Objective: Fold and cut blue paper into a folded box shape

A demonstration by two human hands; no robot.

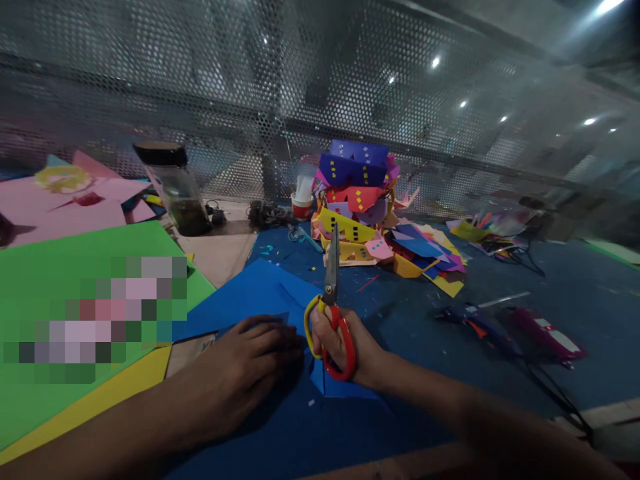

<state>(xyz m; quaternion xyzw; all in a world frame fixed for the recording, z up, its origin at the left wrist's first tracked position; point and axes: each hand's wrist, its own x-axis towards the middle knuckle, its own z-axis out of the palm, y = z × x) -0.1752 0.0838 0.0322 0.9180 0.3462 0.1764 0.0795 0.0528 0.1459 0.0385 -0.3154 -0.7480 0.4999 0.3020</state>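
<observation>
My right hand (345, 340) is closed around a pair of scissors (345, 357) with one red and one yellow handle loop. Their blades are together and point away from me. Beneath both hands lies a sheet of blue paper (260, 287), with a folded or cut part at its near right side. My left hand (260, 360) rests flat on this paper, its fingers reaching toward the scissors. Its fingertips are in dark shadow.
Beyond the scissors stands a stack of coloured paper pieces (355, 193), with loose paper scraps (425, 250) beside it. A glue gun (480, 327) and a purple case (547, 333) lie to the right. Green paper (100, 253), a jar (177, 193) and a paper cup (301, 203) are leftward.
</observation>
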